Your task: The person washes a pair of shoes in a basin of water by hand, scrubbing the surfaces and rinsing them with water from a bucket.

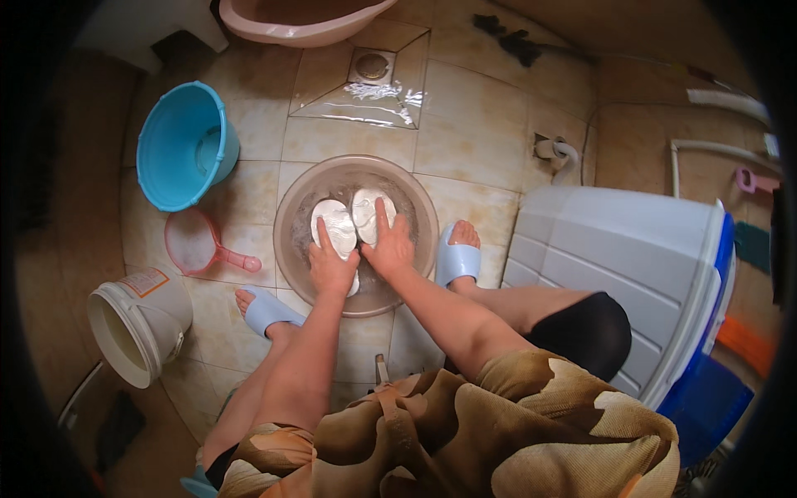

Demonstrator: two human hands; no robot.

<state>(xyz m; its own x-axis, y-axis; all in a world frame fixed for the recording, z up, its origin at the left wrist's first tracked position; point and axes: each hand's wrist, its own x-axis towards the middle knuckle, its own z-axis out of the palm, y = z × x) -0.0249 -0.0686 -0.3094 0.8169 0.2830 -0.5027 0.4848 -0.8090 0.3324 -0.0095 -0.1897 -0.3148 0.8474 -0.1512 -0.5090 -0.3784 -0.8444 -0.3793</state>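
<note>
A round greyish-brown basin (286,264) of cloudy water stands on the floor between my feet. Two pale, sole-shaped shoes lie side by side in it, toes pointing away from me; whether they show their soles or tops is hard to tell. My left hand (330,267) grips the left white shoe (338,222), index finger stretched along it and the heel part showing below the palm. Over the right white shoe (365,209) my right hand (390,247) does the same, its index finger pointing forward. Both thumbs are close together between the shoes. The water hides the shoes' undersides.
Left of the basin are a blue bucket (226,158), a pink dipper (241,262) and a white pail (170,311). A floor drain (371,66) and a pink tub (311,35) lie beyond. A grey-white washing machine (598,266) stands at the right, near a pipe (566,158).
</note>
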